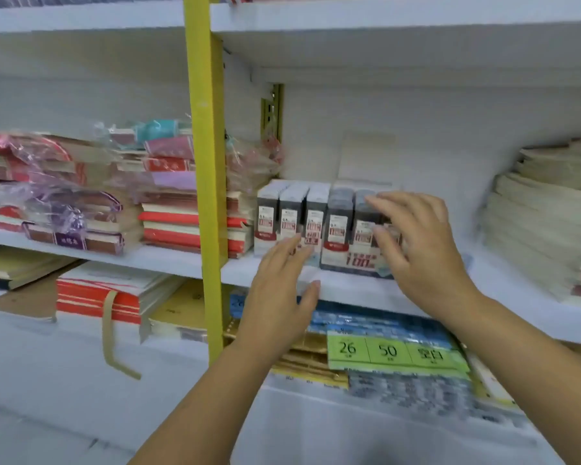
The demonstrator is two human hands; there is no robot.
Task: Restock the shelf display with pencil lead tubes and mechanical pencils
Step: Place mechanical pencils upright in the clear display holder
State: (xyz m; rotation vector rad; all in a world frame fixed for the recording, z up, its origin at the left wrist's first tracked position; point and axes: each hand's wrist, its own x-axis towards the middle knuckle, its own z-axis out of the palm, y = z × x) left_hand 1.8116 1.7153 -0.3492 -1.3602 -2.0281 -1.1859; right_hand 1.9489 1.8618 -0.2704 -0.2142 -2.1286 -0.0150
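Grey-and-white lead boxes (316, 223) are standing in a row on the white shelf (349, 286). The right hand (423, 250), fingers spread, is touching the rightmost boxes without gripping. The left hand (282, 290) is hovering flat at 7 o'clock, holding nothing. A careless push risks toppling the row. A yellow post (205, 162) and notebooks (182, 223) are crowding 9 o'clock, with paper stacks (544, 229) at 3 o'clock.

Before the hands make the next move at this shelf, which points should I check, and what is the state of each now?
1. Left hand free: ok, fingers straight, holding nothing.
2. Right hand grip: cannot tell; its fingers are spread over the row's right end.
3. Lead boxes upright, side by side: ok.
4. Box fronts facing outward: ok on those not hidden.
5. Bare shelf right of the row: ok.
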